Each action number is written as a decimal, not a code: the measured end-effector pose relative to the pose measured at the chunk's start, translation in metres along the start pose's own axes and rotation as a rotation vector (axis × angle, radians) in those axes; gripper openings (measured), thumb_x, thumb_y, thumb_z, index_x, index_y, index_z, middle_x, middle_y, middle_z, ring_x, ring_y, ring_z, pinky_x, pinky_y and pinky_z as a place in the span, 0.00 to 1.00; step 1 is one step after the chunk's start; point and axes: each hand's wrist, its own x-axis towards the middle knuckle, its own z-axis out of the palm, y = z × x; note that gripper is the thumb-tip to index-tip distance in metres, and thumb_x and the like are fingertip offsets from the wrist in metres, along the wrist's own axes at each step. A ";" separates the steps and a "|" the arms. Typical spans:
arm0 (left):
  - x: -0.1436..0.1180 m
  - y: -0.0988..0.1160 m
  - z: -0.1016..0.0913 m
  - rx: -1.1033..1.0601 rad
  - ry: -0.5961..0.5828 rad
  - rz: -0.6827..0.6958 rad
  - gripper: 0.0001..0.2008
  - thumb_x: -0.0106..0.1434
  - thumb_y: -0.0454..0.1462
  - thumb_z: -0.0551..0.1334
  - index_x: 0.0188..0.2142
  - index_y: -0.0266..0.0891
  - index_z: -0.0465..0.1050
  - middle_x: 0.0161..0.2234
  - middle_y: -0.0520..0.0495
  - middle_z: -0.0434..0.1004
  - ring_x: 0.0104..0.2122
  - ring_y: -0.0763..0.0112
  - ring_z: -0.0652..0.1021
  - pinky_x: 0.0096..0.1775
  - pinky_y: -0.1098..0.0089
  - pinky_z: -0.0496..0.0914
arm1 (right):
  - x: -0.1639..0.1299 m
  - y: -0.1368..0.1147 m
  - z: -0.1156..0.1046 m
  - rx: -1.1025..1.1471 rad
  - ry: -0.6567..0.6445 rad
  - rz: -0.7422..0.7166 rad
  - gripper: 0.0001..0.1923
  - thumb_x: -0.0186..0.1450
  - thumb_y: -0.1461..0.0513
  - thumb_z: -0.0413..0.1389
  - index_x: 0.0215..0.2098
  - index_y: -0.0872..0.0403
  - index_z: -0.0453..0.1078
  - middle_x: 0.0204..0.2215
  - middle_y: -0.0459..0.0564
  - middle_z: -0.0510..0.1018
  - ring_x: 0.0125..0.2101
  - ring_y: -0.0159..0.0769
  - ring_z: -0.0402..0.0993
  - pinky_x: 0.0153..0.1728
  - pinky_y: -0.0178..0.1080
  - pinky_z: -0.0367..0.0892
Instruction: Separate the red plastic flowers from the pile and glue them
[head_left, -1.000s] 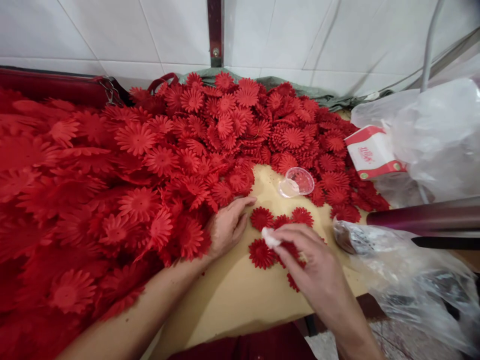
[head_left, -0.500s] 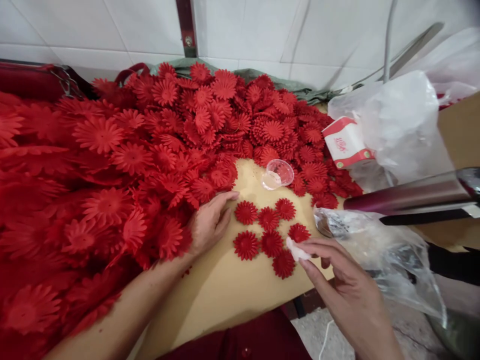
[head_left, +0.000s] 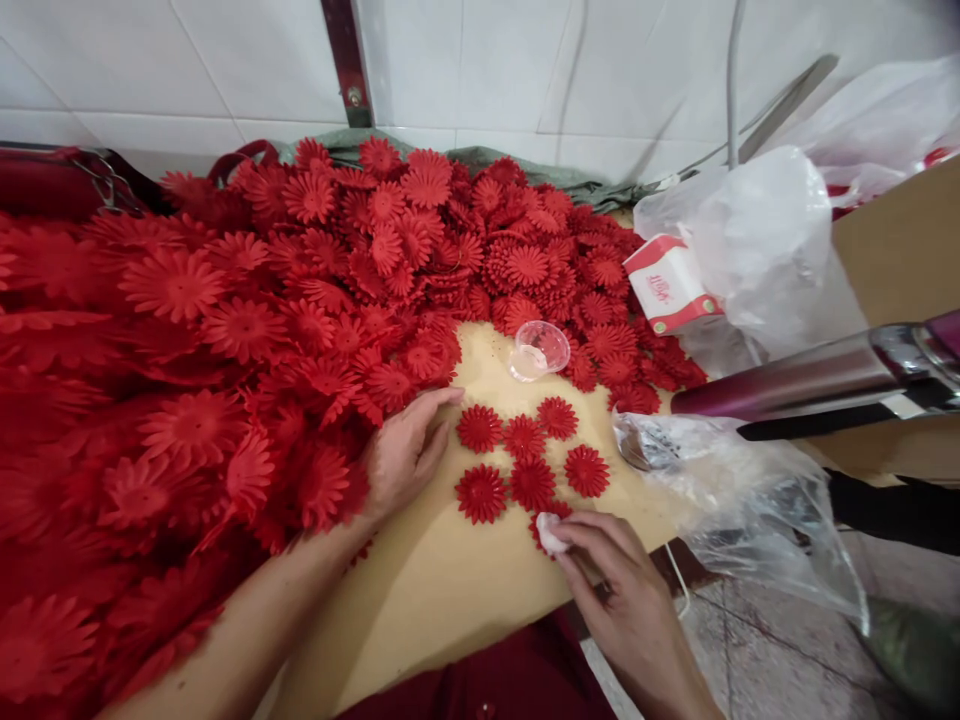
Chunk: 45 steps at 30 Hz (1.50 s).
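Note:
My right hand (head_left: pixel 619 575) pinches a small white wad (head_left: pixel 551 534), perhaps cotton or tissue, over the nearest loose red flower (head_left: pixel 535 530). The wad and fingers cover most of that flower. Several more flat red flower pieces (head_left: pixel 532 483) lie in a loose group just beyond it. My left hand (head_left: pixel 405 450) rests on its side against the edge of a large heap of red flowers (head_left: pixel 427 240), fingers stretched out and holding nothing. Behind the loose flowers sits a small clear plastic cup (head_left: pixel 541 348). It appears tilted.
Beneath everything is a tan tabletop (head_left: pixel 420 600). A red-and-white box (head_left: pixel 671 285) leans beside a whitish plastic bag (head_left: pixel 765 230) at the right. Closer in are a purple-and-silver flask (head_left: pixel 795 372) and a crumpled clear bag (head_left: pixel 757 510). White wall tiles (head_left: pixel 487 60) rise behind the heap.
My right hand has moved left and toward me with the white wad, from the right-hand flower to the nearest one. The view has shifted slightly; my left hand stays by the heap.

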 end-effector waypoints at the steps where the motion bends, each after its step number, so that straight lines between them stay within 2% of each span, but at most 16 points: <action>1: 0.000 0.000 0.000 0.003 -0.002 0.000 0.16 0.70 0.31 0.55 0.56 0.40 0.69 0.54 0.43 0.80 0.55 0.66 0.80 0.58 0.64 0.74 | 0.001 -0.001 0.000 0.007 -0.013 -0.002 0.09 0.71 0.61 0.56 0.45 0.47 0.77 0.43 0.50 0.81 0.44 0.39 0.79 0.46 0.41 0.76; 5: 0.000 0.000 -0.001 0.010 -0.009 -0.004 0.16 0.70 0.31 0.55 0.55 0.39 0.69 0.53 0.43 0.80 0.54 0.66 0.80 0.58 0.64 0.73 | 0.005 -0.002 -0.006 0.079 -0.029 0.071 0.07 0.71 0.61 0.56 0.44 0.47 0.76 0.43 0.49 0.81 0.44 0.38 0.79 0.45 0.39 0.75; 9: 0.000 0.000 -0.001 0.013 -0.013 -0.006 0.16 0.70 0.32 0.55 0.56 0.40 0.69 0.54 0.44 0.80 0.55 0.65 0.79 0.60 0.63 0.73 | 0.008 0.002 -0.020 0.137 -0.059 0.177 0.08 0.72 0.58 0.55 0.47 0.49 0.72 0.40 0.48 0.81 0.35 0.34 0.77 0.35 0.34 0.74; 12: 0.000 0.000 -0.002 0.025 -0.019 -0.015 0.16 0.70 0.32 0.55 0.56 0.40 0.69 0.54 0.44 0.80 0.55 0.65 0.79 0.59 0.63 0.73 | 0.013 0.006 -0.021 0.099 0.044 0.206 0.08 0.72 0.58 0.54 0.48 0.49 0.71 0.40 0.48 0.79 0.34 0.34 0.75 0.33 0.35 0.72; 14: 0.000 0.000 -0.002 0.028 -0.022 -0.019 0.16 0.70 0.32 0.55 0.56 0.40 0.69 0.54 0.44 0.80 0.55 0.65 0.80 0.58 0.64 0.73 | 0.020 0.009 -0.016 0.012 0.170 0.166 0.08 0.72 0.58 0.55 0.48 0.49 0.71 0.43 0.50 0.79 0.39 0.37 0.75 0.37 0.38 0.72; 16: 0.000 0.000 -0.002 0.030 -0.021 -0.021 0.16 0.70 0.32 0.56 0.56 0.40 0.69 0.54 0.44 0.80 0.54 0.65 0.80 0.58 0.64 0.74 | 0.028 0.012 -0.010 -0.106 0.226 0.081 0.09 0.72 0.60 0.54 0.48 0.51 0.72 0.45 0.53 0.79 0.45 0.41 0.74 0.44 0.43 0.71; 18: 0.000 0.000 -0.001 0.035 -0.019 -0.020 0.16 0.70 0.32 0.56 0.56 0.40 0.69 0.54 0.44 0.80 0.54 0.65 0.80 0.58 0.64 0.74 | 0.035 0.015 -0.004 -0.207 0.201 0.008 0.10 0.73 0.62 0.52 0.49 0.52 0.73 0.45 0.55 0.79 0.47 0.44 0.74 0.49 0.48 0.69; 21: -0.001 0.000 -0.001 0.041 -0.020 -0.010 0.16 0.70 0.32 0.56 0.56 0.40 0.68 0.54 0.44 0.80 0.55 0.66 0.79 0.58 0.64 0.74 | 0.039 0.018 0.000 -0.283 0.183 -0.046 0.11 0.73 0.63 0.52 0.50 0.53 0.74 0.45 0.55 0.79 0.46 0.44 0.74 0.50 0.50 0.68; 29: 0.000 0.000 -0.001 0.032 -0.025 -0.004 0.17 0.71 0.31 0.56 0.57 0.41 0.68 0.54 0.44 0.80 0.55 0.65 0.80 0.58 0.63 0.74 | 0.042 0.012 -0.006 -0.203 0.180 -0.009 0.09 0.72 0.62 0.54 0.48 0.52 0.74 0.43 0.53 0.79 0.45 0.43 0.75 0.49 0.48 0.70; 32: -0.001 0.000 -0.001 0.036 -0.017 0.007 0.16 0.71 0.31 0.56 0.57 0.40 0.68 0.54 0.43 0.80 0.55 0.65 0.80 0.58 0.62 0.74 | 0.054 0.005 -0.009 -0.168 0.248 0.015 0.09 0.72 0.62 0.54 0.48 0.52 0.74 0.43 0.53 0.79 0.44 0.42 0.76 0.48 0.46 0.70; 35: 0.000 0.000 -0.001 0.038 -0.020 0.002 0.16 0.70 0.31 0.56 0.57 0.40 0.68 0.54 0.43 0.80 0.55 0.65 0.80 0.58 0.62 0.74 | 0.073 0.004 -0.003 -0.190 0.283 -0.023 0.10 0.72 0.63 0.53 0.48 0.53 0.74 0.44 0.55 0.79 0.46 0.43 0.75 0.50 0.48 0.69; 39: 0.000 0.002 -0.002 0.035 -0.024 -0.009 0.16 0.70 0.31 0.56 0.57 0.39 0.69 0.54 0.43 0.80 0.55 0.66 0.80 0.58 0.63 0.74 | 0.097 0.015 0.012 -0.267 0.217 -0.094 0.11 0.72 0.64 0.52 0.46 0.55 0.76 0.43 0.56 0.80 0.44 0.45 0.74 0.51 0.52 0.67; 42: 0.000 0.002 -0.002 0.033 -0.021 -0.010 0.17 0.70 0.31 0.56 0.57 0.38 0.68 0.54 0.43 0.80 0.55 0.66 0.80 0.58 0.65 0.74 | 0.105 0.019 0.014 -0.262 0.149 -0.096 0.12 0.72 0.64 0.52 0.46 0.56 0.78 0.42 0.56 0.81 0.43 0.46 0.75 0.51 0.54 0.67; 45: -0.001 0.002 -0.002 0.025 -0.024 -0.010 0.17 0.70 0.30 0.56 0.57 0.39 0.68 0.54 0.43 0.80 0.55 0.66 0.80 0.58 0.64 0.74 | 0.103 0.011 0.010 -0.196 0.210 -0.084 0.12 0.72 0.62 0.54 0.48 0.57 0.78 0.43 0.56 0.80 0.44 0.45 0.75 0.51 0.51 0.69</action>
